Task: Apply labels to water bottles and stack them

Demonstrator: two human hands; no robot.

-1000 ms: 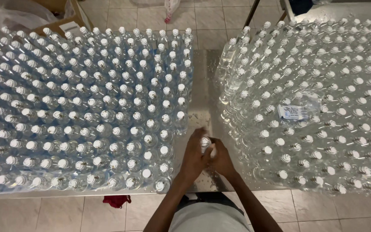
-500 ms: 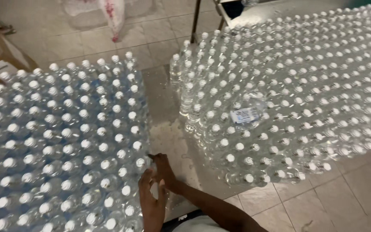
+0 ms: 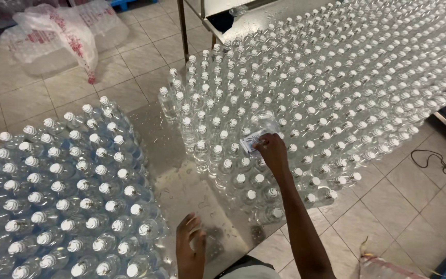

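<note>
Two large groups of clear plastic bottles with white caps stand on a wet metal table (image 3: 181, 186). My right hand (image 3: 272, 150) reaches out over the right group (image 3: 336, 88) and its fingers touch a small stack of white labels (image 3: 251, 140) lying on the bottle caps. My left hand (image 3: 189, 248) hovers low over the bare strip of table beside the left group (image 3: 63, 196), fingers loosely curled, holding nothing that I can see.
Clear plastic bags (image 3: 58, 36) lie on the tiled floor at the back left. A metal table leg (image 3: 183, 28) stands behind the right group. A black cord (image 3: 434, 160) curls on the floor at right.
The view has swung to the right. My hands, together over a bottle at the front edge before, have separated; the right hand has reached out to the labels on the right group.
</note>
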